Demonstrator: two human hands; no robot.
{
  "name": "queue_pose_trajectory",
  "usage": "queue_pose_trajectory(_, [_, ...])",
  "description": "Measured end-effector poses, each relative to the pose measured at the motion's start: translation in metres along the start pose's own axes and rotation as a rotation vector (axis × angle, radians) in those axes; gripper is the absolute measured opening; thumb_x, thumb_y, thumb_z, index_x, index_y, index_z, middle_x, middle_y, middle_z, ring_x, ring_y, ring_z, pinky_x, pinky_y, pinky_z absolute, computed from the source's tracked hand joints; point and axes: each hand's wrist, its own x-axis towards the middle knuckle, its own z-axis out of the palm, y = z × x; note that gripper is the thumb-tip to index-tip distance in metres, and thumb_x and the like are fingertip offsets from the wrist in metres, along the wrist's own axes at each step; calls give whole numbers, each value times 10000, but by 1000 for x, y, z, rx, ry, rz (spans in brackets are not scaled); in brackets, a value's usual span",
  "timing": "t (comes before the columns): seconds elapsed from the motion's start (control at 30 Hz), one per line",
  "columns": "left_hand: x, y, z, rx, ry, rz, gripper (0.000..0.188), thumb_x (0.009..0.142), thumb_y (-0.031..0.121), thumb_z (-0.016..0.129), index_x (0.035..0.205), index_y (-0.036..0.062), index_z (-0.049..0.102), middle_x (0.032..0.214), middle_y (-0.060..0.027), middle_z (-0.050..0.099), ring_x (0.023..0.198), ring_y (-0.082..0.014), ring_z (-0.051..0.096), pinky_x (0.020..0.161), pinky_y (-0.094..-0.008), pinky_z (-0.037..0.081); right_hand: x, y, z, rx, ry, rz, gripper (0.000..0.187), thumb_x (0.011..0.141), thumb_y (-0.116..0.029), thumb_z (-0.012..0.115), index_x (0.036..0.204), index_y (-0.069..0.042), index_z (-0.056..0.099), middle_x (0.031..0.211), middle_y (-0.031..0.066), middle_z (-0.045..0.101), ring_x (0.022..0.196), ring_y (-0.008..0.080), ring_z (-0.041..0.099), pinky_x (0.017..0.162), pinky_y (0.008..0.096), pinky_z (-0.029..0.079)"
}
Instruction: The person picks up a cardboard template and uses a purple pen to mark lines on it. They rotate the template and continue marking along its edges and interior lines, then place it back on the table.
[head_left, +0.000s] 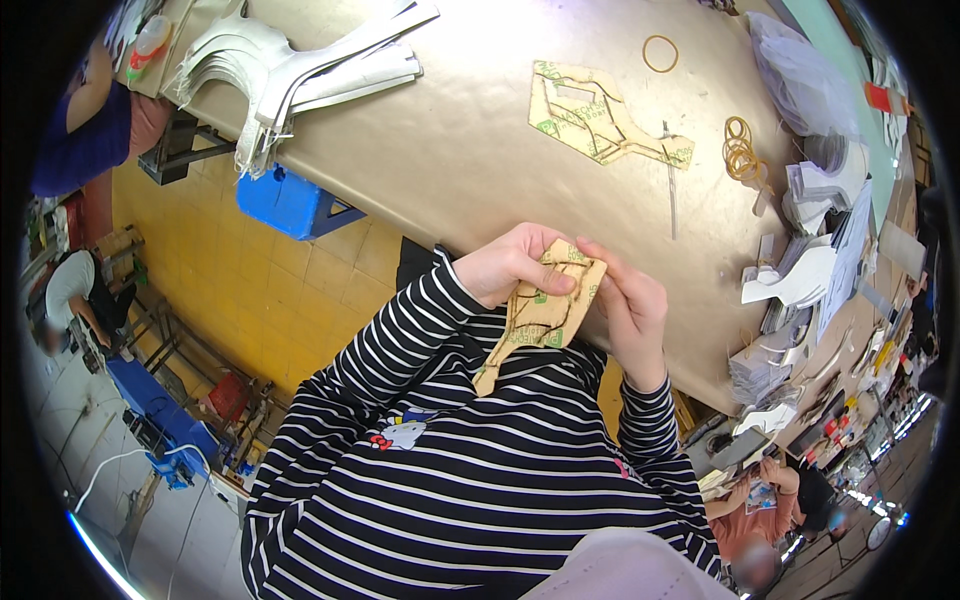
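one dark-lined tan board (545,318) is at the centre of the frame, tilted: the left hand (512,266) is closed on its upper part, thumb flat on its face, and the right hand (636,305) curls at its upper right edge (whether pinching or only touching, i cannot tell). the step in hand looks like fingertip work along that edge; the next move seems to call for a steady left grip. a similar board (575,122) lies upper right.

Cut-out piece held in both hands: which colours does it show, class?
Cut-out piece: pale yellow, green print, dark lines; best in the head view.
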Motion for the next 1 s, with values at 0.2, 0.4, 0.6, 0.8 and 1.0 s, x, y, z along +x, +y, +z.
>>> queue_pose_trajectory(0.2, [1, -1, 2, 20, 24, -4, 282, 770, 61, 718, 1007, -27, 595, 891, -64, 665, 760, -112, 626, 696, -223, 494, -3, 2, -7, -41, -65, 41, 329, 873, 44, 490, 1187, 41, 586, 746, 79, 623, 586, 96, 525, 574, 222, 405])
queue_pose_trajectory(0.4, [2, 1, 1, 15, 9, 15, 236, 796, 44, 689, 995, -34, 589, 903, -85, 670, 763, -127, 641, 710, -240, 509, -3, 8, 6, -74, 123, -65, 344, 823, 5, 582, 1156, -57, 638, 582, 95, 529, 418, 186, 423, 448, 286, 333])
queue_pose_trajectory(0.6, [2, 1, 3, 16, 30, -7, 270, 778, 65, 709, 1005, -25, 593, 891, -64, 662, 748, -114, 622, 685, -229, 496, -3, 8, 12, -129, 203, -110, 316, 828, 9, 579, 1131, -54, 648, 573, 88, 531, 405, 184, 403, 447, 282, 322])
queue_pose_trajectory(0.8, [1, 1, 4, 6, 21, 3, 261, 781, 37, 691, 1009, -33, 586, 904, -77, 666, 773, -124, 634, 708, -234, 504, -2, 3, 10, -47, 148, -32, 291, 859, 6, 550, 1136, -29, 633, 709, 118, 615, 492, 198, 502, 504, 278, 396])
queue_pose_trajectory(1.0, [1, 0, 2, 7, 10, 8, 274, 783, 26, 685, 1030, -38, 584, 917, -81, 666, 784, -124, 638, 720, -231, 505, -2, -5, -3, 217, -9, 157, 290, 884, 16, 516, 1160, 9, 603, 1032, 151, 668, 829, 203, 667, 733, 252, 490])
